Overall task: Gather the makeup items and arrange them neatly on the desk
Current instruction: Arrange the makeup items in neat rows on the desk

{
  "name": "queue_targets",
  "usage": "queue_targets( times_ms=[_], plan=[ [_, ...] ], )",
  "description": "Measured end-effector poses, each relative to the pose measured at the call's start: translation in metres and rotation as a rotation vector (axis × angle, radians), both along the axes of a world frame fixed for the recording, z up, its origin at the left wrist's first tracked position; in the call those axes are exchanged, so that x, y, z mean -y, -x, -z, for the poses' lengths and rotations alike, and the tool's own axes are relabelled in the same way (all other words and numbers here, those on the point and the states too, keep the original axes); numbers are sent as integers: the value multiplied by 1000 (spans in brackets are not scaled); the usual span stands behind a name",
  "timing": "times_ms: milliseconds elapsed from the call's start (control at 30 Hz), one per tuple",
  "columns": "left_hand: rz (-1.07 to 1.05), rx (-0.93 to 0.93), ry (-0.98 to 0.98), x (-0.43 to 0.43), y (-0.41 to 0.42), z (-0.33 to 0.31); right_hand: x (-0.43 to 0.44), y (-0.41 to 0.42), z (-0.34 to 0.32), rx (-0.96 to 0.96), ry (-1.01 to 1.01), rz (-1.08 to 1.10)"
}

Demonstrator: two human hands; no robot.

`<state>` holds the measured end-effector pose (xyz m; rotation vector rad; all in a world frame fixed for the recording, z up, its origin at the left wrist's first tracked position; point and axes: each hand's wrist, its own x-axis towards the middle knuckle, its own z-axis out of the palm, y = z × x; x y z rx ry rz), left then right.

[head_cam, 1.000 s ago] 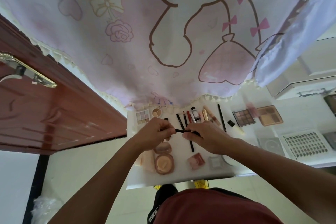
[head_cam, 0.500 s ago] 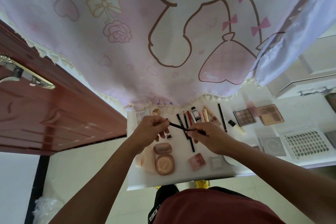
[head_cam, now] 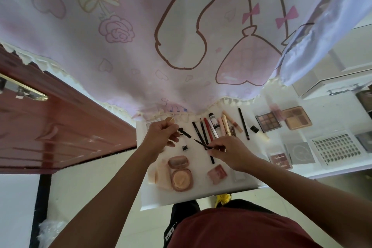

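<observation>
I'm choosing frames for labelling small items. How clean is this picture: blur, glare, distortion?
Head view: strong wide-angle bending splays the door and desk edges; glare streaks the glossy door; the desk's right side washes out; a pink item by the eyeshadow palette is smeared; the left hand with the eyeliner cap, right hand with the eyeliner pen look sharp.

On the dark red box, pale script lettering, perhaps "Eyeshadow", too small to be sure. On one black pencil, fine white lettering along the barrel, not legible. On the black waistband, white block letters, blurred and cut off.
</observation>
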<state>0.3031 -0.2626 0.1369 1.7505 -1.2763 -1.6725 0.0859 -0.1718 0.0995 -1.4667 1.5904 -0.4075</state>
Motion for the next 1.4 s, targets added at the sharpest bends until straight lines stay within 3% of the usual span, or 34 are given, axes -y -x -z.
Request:
queue_targets(
  times_ms=[267,767,1033,1200,1400],
  plan=[
    [-55,64,-57,14,-8,19,9,0,35,-81,-110,155],
    [-42,152,-107,5,-58,38,65,-82,95,-298,-313,98],
    [19,151,-96,24,-54,49,62,-77,85,-273,-325,128],
    [201,280,45,50,-17,67,38,-47,66,-220,-296,269],
    [508,518,223,86,22,103,10,-21,62,-316,-324,266]
  ],
)
